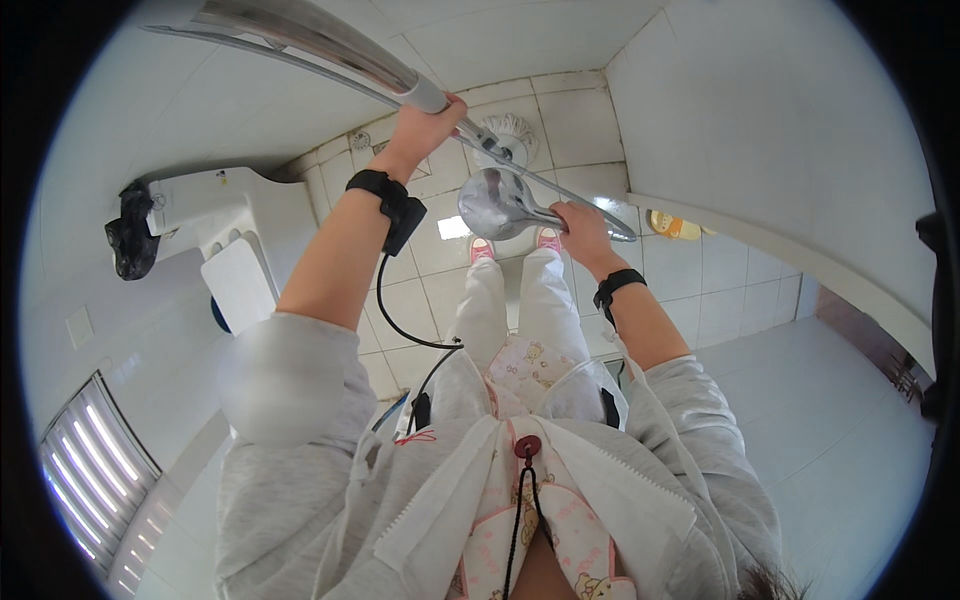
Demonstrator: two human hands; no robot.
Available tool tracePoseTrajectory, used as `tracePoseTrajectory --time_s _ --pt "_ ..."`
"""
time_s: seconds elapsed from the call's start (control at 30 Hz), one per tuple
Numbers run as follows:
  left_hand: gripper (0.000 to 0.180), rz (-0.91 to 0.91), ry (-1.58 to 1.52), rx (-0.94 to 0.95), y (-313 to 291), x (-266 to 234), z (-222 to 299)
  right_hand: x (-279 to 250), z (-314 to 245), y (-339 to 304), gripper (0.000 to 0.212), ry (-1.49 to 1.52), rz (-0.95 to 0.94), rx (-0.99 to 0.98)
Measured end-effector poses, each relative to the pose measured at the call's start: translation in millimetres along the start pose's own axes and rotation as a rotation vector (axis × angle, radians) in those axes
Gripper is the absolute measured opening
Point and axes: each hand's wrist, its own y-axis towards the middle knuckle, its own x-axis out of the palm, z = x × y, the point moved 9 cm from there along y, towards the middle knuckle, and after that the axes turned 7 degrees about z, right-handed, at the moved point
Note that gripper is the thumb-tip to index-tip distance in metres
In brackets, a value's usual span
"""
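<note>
My left hand (428,128) is wrapped round the metal pole (350,52) of a mop, just below a pale collar. The pole slants down from the upper left. Its white string mop head (510,138) is at the floor beyond my hand. In my right hand (585,235) is the handle of a chrome shower head (495,204), its round head pointing left above my feet. A silver hose (565,190) loops near my right hand and runs back up left alongside the pole. My fingers are closed on both things.
A white toilet (262,215) stands at the left, a black plastic bag (132,235) hanging beside it. On the tiled floor (575,120) a yellow bottle (672,225) lies near the right wall panel (790,245). A cable hangs from my left wrist band (400,220).
</note>
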Motion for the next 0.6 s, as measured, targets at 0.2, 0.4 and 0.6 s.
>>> tracePoseTrajectory --time_s 0.2,0.4,0.6 --pt "0.023 0.021 0.098 0.004 -1.6 -1.8 6.6 -13.3 8.9 10.7 0.03 0.046 0.091 0.044" --pt "0.019 0.012 0.064 0.023 -6.2 1.6 2.8 -10.9 20.2 30.1 0.031 0.058 0.132 0.055" --pt "0.018 0.04 -0.005 -0.017 -11.3 -4.7 -5.2 -3.7 26.7 41.4 0.032 0.108 0.141 0.075"
